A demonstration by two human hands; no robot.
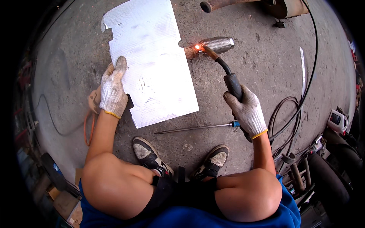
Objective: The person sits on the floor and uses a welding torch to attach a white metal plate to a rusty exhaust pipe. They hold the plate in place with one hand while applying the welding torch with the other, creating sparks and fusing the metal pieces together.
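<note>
My left hand (114,90), in a white knit glove, grips the left edge of a large white sheet (152,64) with notched edges, thumb on top. My right hand (249,110), gloved alike, is closed around the dark handle of a welding torch (233,83). The torch's copper-coloured nozzle meets a glowing orange spot where a rusty pipe (190,52) joins a braided metal flex pipe (217,45). The sheet covers whatever lies left of the short visible stretch of rusty pipe. Below my right hand, a long metal rod tool (194,128) with a blue handle end lies on the floor.
A black cable (310,76) runs down the right side to coiled hose (274,117). At the top lie another rusty pipe (220,4) and a beige metal part (291,8). A metal strip (302,70), white jug (337,121) and dark pipes (329,176) are on the right.
</note>
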